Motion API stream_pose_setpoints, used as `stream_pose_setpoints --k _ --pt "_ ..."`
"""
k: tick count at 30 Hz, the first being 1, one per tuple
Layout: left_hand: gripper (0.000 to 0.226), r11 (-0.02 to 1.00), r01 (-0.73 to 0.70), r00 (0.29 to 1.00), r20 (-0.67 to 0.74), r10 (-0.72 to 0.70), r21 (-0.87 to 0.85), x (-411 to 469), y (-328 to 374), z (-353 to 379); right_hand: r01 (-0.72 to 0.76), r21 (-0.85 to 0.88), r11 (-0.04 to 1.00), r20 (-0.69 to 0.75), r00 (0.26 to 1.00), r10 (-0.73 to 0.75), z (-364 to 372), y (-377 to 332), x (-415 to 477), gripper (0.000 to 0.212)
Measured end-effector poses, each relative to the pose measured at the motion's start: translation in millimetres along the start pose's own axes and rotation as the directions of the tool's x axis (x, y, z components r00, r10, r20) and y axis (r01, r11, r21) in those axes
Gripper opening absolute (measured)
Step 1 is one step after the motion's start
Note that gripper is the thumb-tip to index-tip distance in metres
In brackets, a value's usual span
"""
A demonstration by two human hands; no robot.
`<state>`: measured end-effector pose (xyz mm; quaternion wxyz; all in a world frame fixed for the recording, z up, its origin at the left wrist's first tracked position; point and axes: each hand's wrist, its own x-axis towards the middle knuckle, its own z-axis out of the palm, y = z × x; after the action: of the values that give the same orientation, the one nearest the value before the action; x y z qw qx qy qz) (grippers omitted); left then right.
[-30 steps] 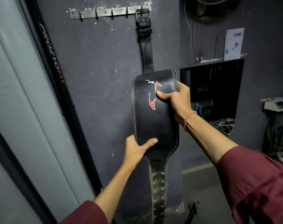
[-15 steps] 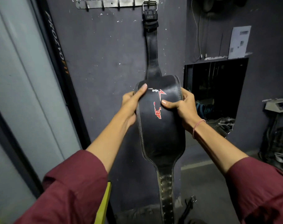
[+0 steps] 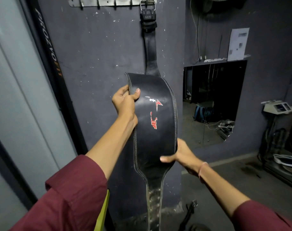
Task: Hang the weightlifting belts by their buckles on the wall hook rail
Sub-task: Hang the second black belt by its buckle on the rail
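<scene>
Head view: the black weightlifting belt (image 3: 156, 124) hangs by its metal buckle (image 3: 147, 6) from the rightmost hook of the steel hook rail (image 3: 112, 1), which is fixed high on the dark grey wall (image 3: 95, 55). The four hooks to the left of the buckle carry nothing, and the wall below them is bare down to the floor. Left of that stands a dark vertical post (image 3: 49, 60) with lettering; just right of the belt the wall ends at a corner, with a dark opening (image 3: 213, 97) farther right.

The belt's long axis runs vertically: buckle end up, narrow strap below it, wide padded back section in the middle, and the punched tail (image 3: 154, 207) pointing down toward the floor. The wide section bows out from the wall toward the camera, printed face outward.

The left hand (image 3: 125, 104) is clenched on the upper left edge of the wide section, thumb on the face. The right hand (image 3: 180, 154) grips the lower right edge, thumb across the front.

The floor (image 3: 242, 180) is grey concrete; another buckle (image 3: 193, 203) lies on it near the tail. The room is dim.
</scene>
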<state>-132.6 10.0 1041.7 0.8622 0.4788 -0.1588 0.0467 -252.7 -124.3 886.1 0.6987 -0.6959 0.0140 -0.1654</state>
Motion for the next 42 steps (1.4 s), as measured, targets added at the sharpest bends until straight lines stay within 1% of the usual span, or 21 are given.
stream_pose_setpoints --k 2,3,6,8,12,15,17,18,19,21,23,26,28,29,31,32,33,35,38,39,42 --pt "0.034 1.000 -0.004 1.000 0.008 0.004 0.007 3 1 -5 -0.052 -0.019 0.998 -0.002 0.999 0.052 7 15 -5 0.054" --pt "0.034 1.000 -0.008 1.000 0.021 0.008 0.011 5 2 -8 -0.033 -0.006 0.999 -0.018 0.999 0.033 10 12 -3 0.052" --pt "0.032 0.998 -0.038 0.996 0.080 0.034 0.054 6 4 -15 0.136 0.107 0.985 -0.116 0.986 -0.124 24 -31 19 0.054" --pt "0.031 0.997 -0.042 0.989 0.142 0.033 0.062 2 4 -18 0.224 0.198 0.954 -0.187 0.964 -0.188 27 -72 40 0.047" --pt "0.028 0.997 0.013 0.978 0.206 -0.029 0.077 -4 -4 -29 0.280 0.253 0.926 -0.249 0.944 -0.218 20 -127 64 0.034" --pt "0.011 0.990 0.117 0.960 0.246 -0.133 0.078 0 -3 -31 0.298 0.222 0.928 -0.249 0.938 -0.241 19 -131 62 0.042" --pt "0.037 0.973 0.207 0.947 0.230 -0.226 0.104 8 3 -22 0.311 0.180 0.933 -0.211 0.939 -0.272 21 -126 58 0.048" --pt "0.045 0.963 0.231 0.940 0.223 -0.257 0.138 13 9 -17 0.315 0.166 0.935 -0.189 0.940 -0.283 21 -123 56 0.050" --pt "0.046 0.960 0.231 0.937 0.230 -0.264 0.158 17 13 -13 0.319 0.157 0.935 -0.173 0.941 -0.292 20 -122 55 0.053" --pt "0.027 0.971 0.187 0.942 0.252 -0.221 0.152 23 20 -6 0.315 0.147 0.938 -0.161 0.943 -0.292 17 -122 55 0.056" --pt "0.014 0.984 0.149 0.943 0.285 -0.171 0.096 21 21 -3 0.291 0.147 0.945 -0.156 0.950 -0.269 14 -127 56 0.051" --pt "0.024 0.993 0.109 0.926 0.359 -0.118 0.045 12 4 -6 0.216 0.165 0.962 -0.162 0.968 -0.190 10 -142 60 0.031" --pt "0.030 0.991 0.120 0.925 0.357 -0.131 0.054 9 -5 -9 0.170 0.160 0.972 -0.148 0.978 -0.147 7 -149 63 0.026" --pt "0.034 0.985 0.163 0.916 0.361 -0.174 0.062 12 -7 -10 0.168 0.151 0.974 -0.140 0.979 -0.147 6 -149 65 0.027" --pt "0.055 0.947 0.298 0.872 0.369 -0.321 0.119 20 -2 -11 0.187 0.122 0.975 -0.129 0.977 -0.171 6 -145 67 0.031" --pt "0.059 0.928 0.331 0.854 0.363 -0.372 0.173 26 3 -11 0.202 0.109 0.973 -0.122 0.975 -0.188 7 -140 67 0.034" --pt "0.054 0.915 0.338 0.846 0.356 -0.398 0.219 31 6 -11 0.213 0.102 0.972 -0.113 0.973 -0.201 7 -135 66 0.036" --pt "0.035 0.923 0.273 0.858 0.364 -0.361 0.273 35 9 -11 0.227 0.104 0.968 -0.101 0.971 -0.217 6 -125 65 0.036" --pt "0.025 0.959 0.144 0.879 0.413 -0.237 0.245 22 -3 -14 0.194 0.102 0.976 -0.094 0.978 -0.185 4 -123 67 0.020" --pt "0.021 0.968 0.103 0.876 0.440 -0.197 0.229 18 -9 -14 0.163 0.088 0.983 -0.090 0.984 -0.155 4 -126 69 0.019" --pt "0.011 0.979 -0.029 0.857 0.509 -0.078 0.201 5 -25 -19 0.020 0.034 0.999 -0.067 0.998 -0.017 0 -134 76 0.034"
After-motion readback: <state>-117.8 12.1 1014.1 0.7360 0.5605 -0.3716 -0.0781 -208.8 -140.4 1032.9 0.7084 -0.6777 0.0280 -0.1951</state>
